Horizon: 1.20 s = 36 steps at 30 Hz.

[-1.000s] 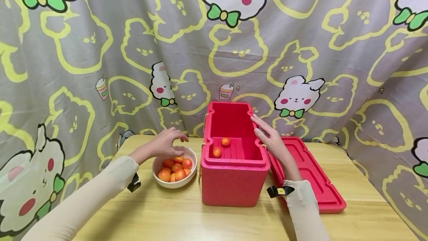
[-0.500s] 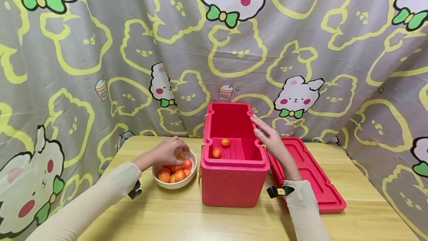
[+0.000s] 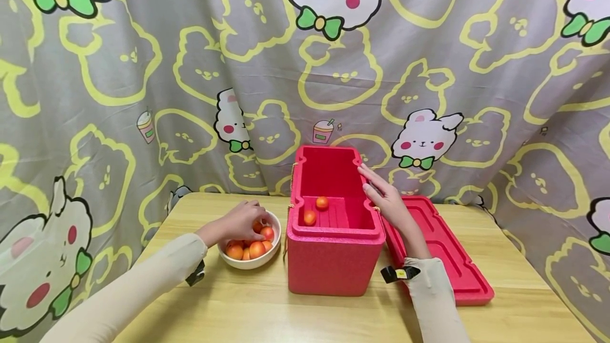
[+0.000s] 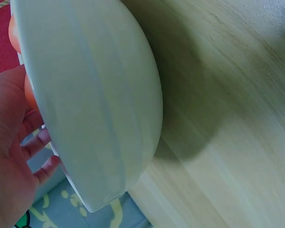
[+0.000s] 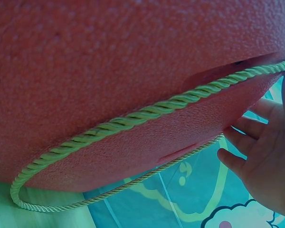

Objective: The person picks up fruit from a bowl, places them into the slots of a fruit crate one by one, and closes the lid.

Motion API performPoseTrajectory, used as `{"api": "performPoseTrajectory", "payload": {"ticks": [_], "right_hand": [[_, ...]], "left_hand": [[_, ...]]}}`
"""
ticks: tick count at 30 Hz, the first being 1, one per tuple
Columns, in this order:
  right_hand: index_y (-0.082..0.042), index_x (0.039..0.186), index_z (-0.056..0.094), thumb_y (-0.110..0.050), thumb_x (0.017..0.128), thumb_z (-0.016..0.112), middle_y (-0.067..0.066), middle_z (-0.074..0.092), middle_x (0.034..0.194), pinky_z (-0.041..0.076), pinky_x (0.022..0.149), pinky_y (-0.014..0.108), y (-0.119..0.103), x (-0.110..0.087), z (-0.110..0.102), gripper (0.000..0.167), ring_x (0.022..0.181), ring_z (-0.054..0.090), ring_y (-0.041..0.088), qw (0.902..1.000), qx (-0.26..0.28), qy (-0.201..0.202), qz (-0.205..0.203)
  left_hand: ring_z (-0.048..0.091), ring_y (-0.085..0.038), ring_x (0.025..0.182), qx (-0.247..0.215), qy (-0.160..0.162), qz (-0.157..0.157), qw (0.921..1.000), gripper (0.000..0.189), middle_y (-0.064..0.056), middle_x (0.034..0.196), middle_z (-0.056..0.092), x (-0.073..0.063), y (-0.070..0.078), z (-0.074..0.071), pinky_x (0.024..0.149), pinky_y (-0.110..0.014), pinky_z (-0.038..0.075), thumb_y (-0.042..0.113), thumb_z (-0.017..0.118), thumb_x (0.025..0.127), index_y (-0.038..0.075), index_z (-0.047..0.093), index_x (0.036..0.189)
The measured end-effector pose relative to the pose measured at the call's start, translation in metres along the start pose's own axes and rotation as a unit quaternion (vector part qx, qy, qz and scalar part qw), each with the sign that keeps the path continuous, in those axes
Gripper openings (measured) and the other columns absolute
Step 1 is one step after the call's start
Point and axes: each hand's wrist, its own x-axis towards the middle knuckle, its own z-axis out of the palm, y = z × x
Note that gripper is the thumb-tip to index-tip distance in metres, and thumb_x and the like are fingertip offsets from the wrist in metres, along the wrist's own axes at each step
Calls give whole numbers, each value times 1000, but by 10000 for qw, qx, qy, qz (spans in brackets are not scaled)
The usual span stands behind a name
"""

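A white bowl [image 3: 246,264] on the left of the table holds several small round orange fruits [image 3: 257,249]. My left hand [image 3: 238,221] reaches down into it, thumb and fingers curled about one fruit [image 3: 258,226]; the left wrist view shows that hand at the rim, beside the bowl's outer wall [image 4: 95,95]. To the right stands a red foam box [image 3: 333,263] without its lid, two fruits [image 3: 310,218] on its floor. With fingers nearly straight, my right hand [image 3: 388,202] rests along the box's right rim; the right wrist view has its fingers against the red side.
The red lid [image 3: 448,247] lies on the wooden table [image 3: 229,306], right of the box. A twisted gold rope [image 5: 147,114] loops along the box's side. Behind the table hangs a grey cartoon-print curtain [image 3: 267,78].
My left hand has lowered from above the bowl in among the fruits, its fingers closing about one. My right hand, the box and its two fruits have stayed in place.
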Motion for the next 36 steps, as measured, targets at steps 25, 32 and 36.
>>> {"api": "performPoseTrajectory", "payload": {"ticks": [25, 32, 36], "right_hand": [[-24, 157, 42, -26, 104, 54, 1, 32, 167, 45, 109, 47, 2, 0, -1, 54, 154, 32, 27, 10000, -54, -13, -35], [-24, 156, 42, -26, 104, 54, -1, 32, 167, 46, 109, 36, 1, -1, 0, 53, 154, 32, 23, 10000, 22, -2, 2], [-24, 156, 42, -22, 104, 54, -2, 32, 167, 46, 108, 30, 1, -1, 0, 53, 154, 32, 23, 10000, 46, -2, -9]], "left_hand": [[49, -12, 86, -132, -188, -299, 9993, 33, 4, 89, 65, 0, -2, 2, 82, -35, 36, 34, 85, 80, 17, 73, 105], [48, -9, 84, -99, -72, -101, 9999, 30, 10, 84, 67, 0, -4, 5, 81, -33, 34, 33, 86, 78, 21, 78, 104], [48, -10, 83, -27, 99, -2, 9999, 30, 9, 82, 66, 0, -6, 5, 80, -34, 35, 33, 86, 78, 19, 78, 103]]}}
